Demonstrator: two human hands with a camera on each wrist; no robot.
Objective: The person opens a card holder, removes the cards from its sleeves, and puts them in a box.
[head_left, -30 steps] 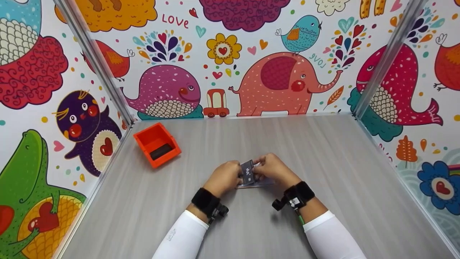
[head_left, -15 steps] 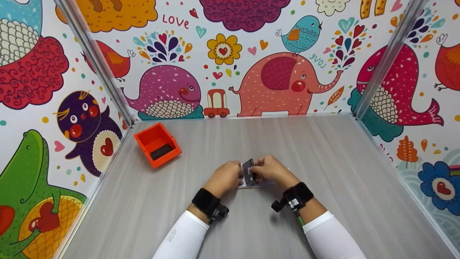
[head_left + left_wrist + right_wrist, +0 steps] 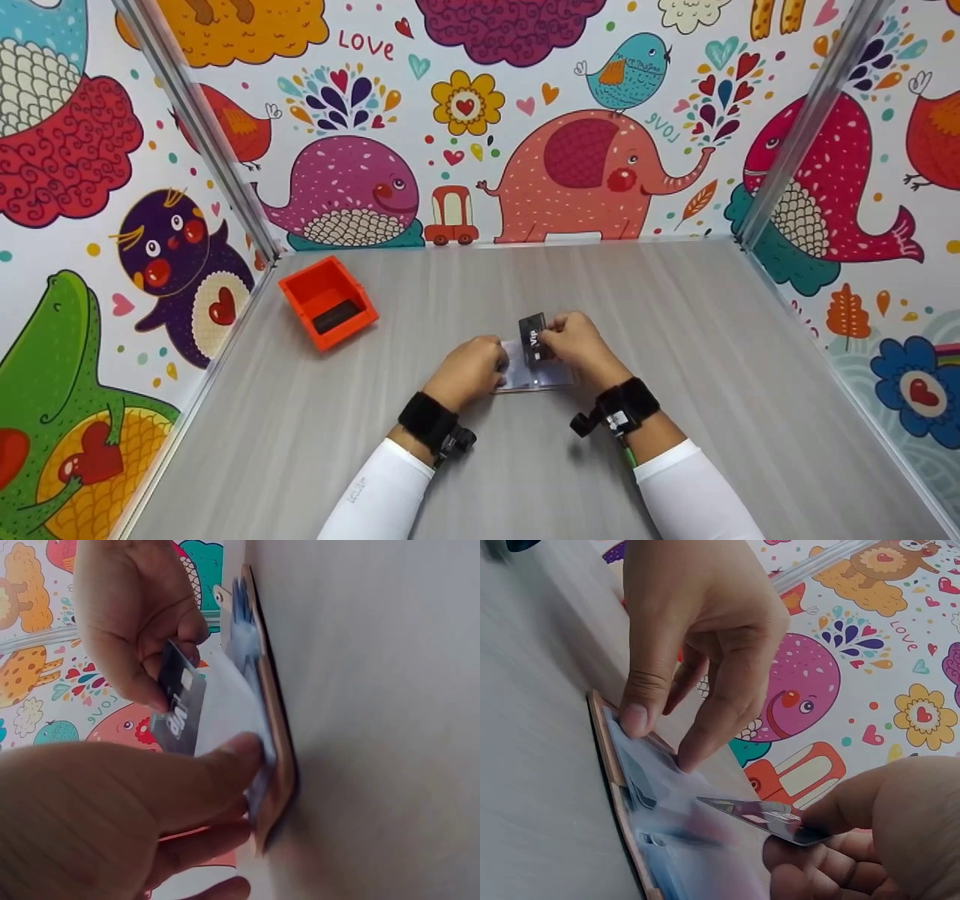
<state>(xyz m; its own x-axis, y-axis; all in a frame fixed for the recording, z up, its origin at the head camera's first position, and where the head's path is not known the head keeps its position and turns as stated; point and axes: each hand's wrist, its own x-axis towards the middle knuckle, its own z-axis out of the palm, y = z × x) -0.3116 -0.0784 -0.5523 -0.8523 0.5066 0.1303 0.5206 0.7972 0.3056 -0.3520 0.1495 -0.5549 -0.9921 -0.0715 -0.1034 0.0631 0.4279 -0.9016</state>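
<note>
A black card printed "VIP" (image 3: 531, 334) is pinched between the thumb and fingers of my right hand (image 3: 586, 351). It stands tilted just above an open card holder (image 3: 555, 376), which lies on the table with clear plastic sleeves and a tan cover (image 3: 283, 776). My left hand (image 3: 469, 369) pinches the holder's left side, its thumb (image 3: 636, 716) on the clear sleeve. In the right wrist view the card (image 3: 769, 819) appears nearly edge-on, one corner close to the sleeves.
An orange bin (image 3: 301, 289) stands at the back left of the table, with a dark flat object (image 3: 336, 316) inside. Walls printed with cartoon animals (image 3: 585, 176) enclose the table at the back and sides.
My right hand has lifted the black card up and away from the holder, slightly to the right, uncovering the clear sleeves. The left hand stays at the holder's left side.
</note>
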